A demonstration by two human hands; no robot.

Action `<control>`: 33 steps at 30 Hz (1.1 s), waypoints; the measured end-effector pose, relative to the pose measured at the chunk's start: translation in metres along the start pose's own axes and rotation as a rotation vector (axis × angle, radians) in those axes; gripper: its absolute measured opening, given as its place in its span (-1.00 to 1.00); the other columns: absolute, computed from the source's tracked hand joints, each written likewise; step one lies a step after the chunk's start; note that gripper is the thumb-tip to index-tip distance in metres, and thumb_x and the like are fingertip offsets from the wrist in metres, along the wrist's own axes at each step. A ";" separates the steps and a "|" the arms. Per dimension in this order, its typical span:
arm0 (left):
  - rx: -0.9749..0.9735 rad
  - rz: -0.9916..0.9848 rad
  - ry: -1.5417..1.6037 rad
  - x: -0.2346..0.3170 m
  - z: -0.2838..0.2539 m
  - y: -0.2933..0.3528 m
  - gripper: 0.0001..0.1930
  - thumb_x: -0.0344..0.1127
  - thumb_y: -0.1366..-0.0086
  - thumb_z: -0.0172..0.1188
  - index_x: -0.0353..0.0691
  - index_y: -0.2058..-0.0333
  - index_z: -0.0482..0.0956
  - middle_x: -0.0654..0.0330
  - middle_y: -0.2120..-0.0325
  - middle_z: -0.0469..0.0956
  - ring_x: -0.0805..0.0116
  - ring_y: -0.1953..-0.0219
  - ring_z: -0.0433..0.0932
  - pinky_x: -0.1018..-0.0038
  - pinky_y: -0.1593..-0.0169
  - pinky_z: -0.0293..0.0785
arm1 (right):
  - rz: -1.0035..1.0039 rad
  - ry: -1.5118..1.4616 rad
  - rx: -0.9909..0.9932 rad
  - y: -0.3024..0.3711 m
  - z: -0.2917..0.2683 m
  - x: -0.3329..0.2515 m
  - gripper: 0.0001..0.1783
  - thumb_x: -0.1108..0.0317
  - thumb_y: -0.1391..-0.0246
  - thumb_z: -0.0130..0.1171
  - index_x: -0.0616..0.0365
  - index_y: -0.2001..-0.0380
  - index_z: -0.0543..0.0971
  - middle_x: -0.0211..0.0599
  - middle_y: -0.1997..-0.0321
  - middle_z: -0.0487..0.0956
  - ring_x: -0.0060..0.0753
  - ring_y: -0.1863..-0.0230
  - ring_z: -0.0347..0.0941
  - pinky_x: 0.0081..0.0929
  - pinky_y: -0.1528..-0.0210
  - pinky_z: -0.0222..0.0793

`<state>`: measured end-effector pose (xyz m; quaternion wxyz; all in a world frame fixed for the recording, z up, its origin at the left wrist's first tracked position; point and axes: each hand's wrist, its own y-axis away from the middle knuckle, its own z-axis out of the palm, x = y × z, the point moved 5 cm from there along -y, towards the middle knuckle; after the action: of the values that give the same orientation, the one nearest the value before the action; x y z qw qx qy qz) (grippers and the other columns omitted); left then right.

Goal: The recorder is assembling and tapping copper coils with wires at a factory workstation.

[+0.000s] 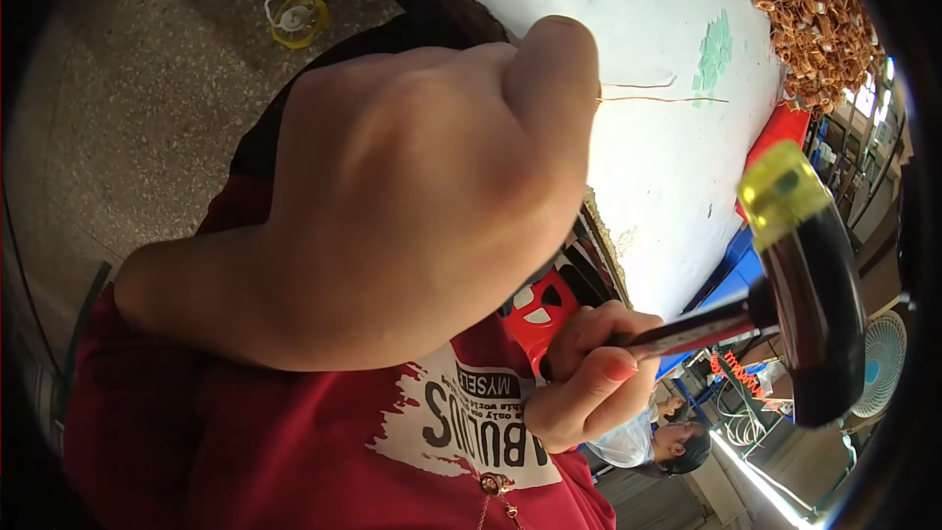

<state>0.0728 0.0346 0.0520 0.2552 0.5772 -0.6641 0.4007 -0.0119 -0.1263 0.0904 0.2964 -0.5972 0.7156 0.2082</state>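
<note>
Head view: right hand (589, 378) clamped on a black mallet (810, 319) with a yellow label; left hand (392, 206) fisted near copper wire (657, 98).

Mallet (810, 304): black rubber head, long and rounded, with a yellow sticker on its upper end. Metal shaft, thin and shiny, leaving the head toward the left and entering the right hand (589, 373), which is closed around it. Head raised in the air at the right side, well apart from the white table (628, 59). Thin copper wire (653, 98), pinched at the left hand (412, 196), running out to the right over the table.
</note>
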 end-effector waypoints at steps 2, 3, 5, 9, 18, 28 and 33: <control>-0.001 0.003 -0.008 0.000 0.000 -0.001 -0.65 -0.66 0.11 0.30 -0.37 0.25 0.53 0.29 0.61 0.51 0.56 0.75 0.20 0.62 0.66 0.18 | 0.029 -0.082 0.011 -0.001 0.002 -0.002 -0.56 0.04 -0.27 -0.19 0.23 0.43 0.41 -0.44 0.72 0.30 -0.61 0.70 0.04 -0.62 0.63 -0.03; 0.001 0.003 -0.011 0.000 -0.001 -0.001 -0.65 -0.66 0.11 0.30 -0.37 0.25 0.53 0.29 0.61 0.51 0.56 0.75 0.20 0.62 0.66 0.18 | 0.027 -0.084 0.010 -0.003 0.003 -0.003 -0.56 0.04 -0.27 -0.19 0.23 0.43 0.41 -0.44 0.72 0.30 -0.61 0.70 0.04 -0.62 0.63 -0.03; -0.030 0.006 0.003 -0.002 -0.001 0.000 -0.66 -0.65 0.10 0.30 -0.36 0.26 0.53 0.29 0.60 0.51 0.56 0.75 0.20 0.61 0.66 0.18 | 0.046 0.101 -0.121 -0.007 0.009 -0.001 -0.56 0.06 -0.27 -0.19 0.24 0.42 0.40 -0.43 0.73 0.31 -0.60 0.71 0.04 -0.61 0.63 -0.03; -0.053 0.009 0.031 -0.001 -0.002 0.001 -0.66 -0.64 0.10 0.31 -0.36 0.26 0.53 0.29 0.61 0.51 0.55 0.74 0.20 0.60 0.66 0.18 | 0.045 0.308 -0.253 -0.008 0.014 0.001 -0.59 0.10 -0.27 -0.18 0.27 0.41 0.40 -0.41 0.72 0.32 -0.56 0.72 0.05 -0.60 0.63 -0.03; -0.018 -0.021 0.006 -0.002 0.001 -0.001 -0.67 -0.62 0.11 0.32 -0.33 0.28 0.54 0.29 0.63 0.50 0.51 0.74 0.28 0.59 0.67 0.22 | -0.059 0.287 -0.228 -0.010 0.003 0.004 -0.73 0.26 -0.22 -0.10 0.29 0.38 0.40 -0.32 0.71 0.34 -0.45 0.72 0.10 -0.50 0.62 0.07; -0.010 0.030 -0.061 0.004 -0.003 -0.004 -0.73 -0.55 0.02 0.29 -0.31 0.29 0.47 0.26 0.66 0.48 0.44 0.75 0.38 0.59 0.68 0.26 | 0.074 0.075 -0.039 -0.010 -0.033 0.039 -0.62 0.08 -0.23 -0.09 0.23 0.40 0.41 -0.25 0.62 0.44 -0.37 0.72 0.23 -0.49 0.64 0.19; 0.054 0.124 0.087 0.037 -0.038 -0.007 -0.78 -0.47 -0.08 0.27 -0.27 0.29 0.45 0.28 0.60 0.48 0.46 0.67 0.39 0.57 0.59 0.31 | 0.229 -0.564 0.280 -0.013 -0.055 0.075 -0.57 -0.05 -0.25 -0.09 0.08 0.48 0.36 -0.51 0.74 0.22 -0.66 0.76 0.00 -0.68 0.73 -0.08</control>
<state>0.0673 0.0455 0.1045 0.2427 0.5237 -0.6760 0.4581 -0.0170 -0.2195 0.0810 0.5364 -0.3853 0.6896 0.2969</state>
